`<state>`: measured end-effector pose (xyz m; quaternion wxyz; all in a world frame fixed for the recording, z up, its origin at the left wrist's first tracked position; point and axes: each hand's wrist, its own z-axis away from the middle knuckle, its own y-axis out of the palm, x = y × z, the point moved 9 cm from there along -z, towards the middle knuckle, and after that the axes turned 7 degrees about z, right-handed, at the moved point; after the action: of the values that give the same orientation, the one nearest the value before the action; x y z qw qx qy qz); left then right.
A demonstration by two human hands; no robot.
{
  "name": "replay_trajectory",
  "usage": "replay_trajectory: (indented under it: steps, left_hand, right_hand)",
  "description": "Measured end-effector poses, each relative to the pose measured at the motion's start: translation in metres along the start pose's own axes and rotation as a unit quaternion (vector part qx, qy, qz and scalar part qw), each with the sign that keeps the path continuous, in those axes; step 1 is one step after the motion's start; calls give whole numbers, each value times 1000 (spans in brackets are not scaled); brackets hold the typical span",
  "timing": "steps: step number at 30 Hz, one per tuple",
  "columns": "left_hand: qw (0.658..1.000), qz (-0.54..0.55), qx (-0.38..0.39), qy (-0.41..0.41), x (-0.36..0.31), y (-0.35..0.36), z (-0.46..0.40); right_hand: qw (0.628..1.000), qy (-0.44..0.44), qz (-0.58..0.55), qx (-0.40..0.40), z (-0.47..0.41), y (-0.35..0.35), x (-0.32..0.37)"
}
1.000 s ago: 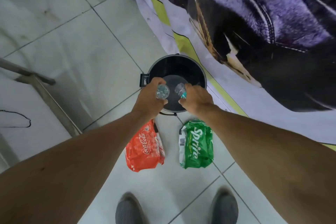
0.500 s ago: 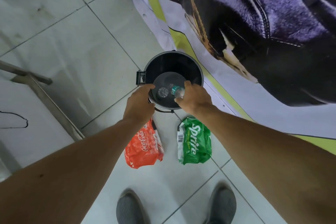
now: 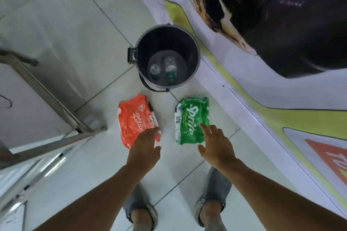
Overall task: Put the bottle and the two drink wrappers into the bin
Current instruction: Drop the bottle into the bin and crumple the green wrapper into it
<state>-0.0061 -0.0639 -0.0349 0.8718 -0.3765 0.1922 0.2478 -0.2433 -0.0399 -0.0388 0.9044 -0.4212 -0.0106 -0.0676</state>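
A black round bin [image 3: 193, 50] stands on the tiled floor; two clear plastic bottles [image 3: 170, 70] lie at its bottom. In front of it lie a crumpled red Coca-Cola wrapper [image 3: 136, 118] on the left and a green Sprite wrapper [image 3: 190, 118] on the right. My left hand [image 3: 145, 146] hovers with fingers apart over the near edge of the red wrapper. My right hand [image 3: 216, 144] is spread over the near right corner of the green wrapper. Neither hand holds anything.
A large printed banner [image 3: 262, 80] lies on the floor to the right of the bin. A metal frame leg [image 3: 52, 99] and a white panel stand at the left. My two grey shoes [image 3: 212, 197] are just below the hands.
Both hands let go of the bottles, which now lie in the bin. The hands have drawn back from the bin's rim and come down over the two wrappers.
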Motion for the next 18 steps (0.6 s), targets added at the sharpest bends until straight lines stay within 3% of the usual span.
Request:
replay_trajectory:
  steps: [3, 7, 11, 14, 18]
  left_hand:
    - [999, -14, 29, 11, -4, 50, -20]
    - [999, 10, -30, -20, -22, 108, -45]
    - [981, 80, -124, -126, -30, 153, -55]
    - [961, 118, -130, -214, -28, 188, -69]
    - [953, 93, -105, -268, -19, 216, -101]
  right_hand:
    - [997, -33, 53, 37, -18, 28, -14]
    - [983, -113, 147, 23, -58, 40, -20]
    - [932, -247, 264, -20, -103, 45, -10]
    - [897, -311, 306, -63, -135, 48, -6]
    - [881, -329, 336, -56, -168, 62, -9]
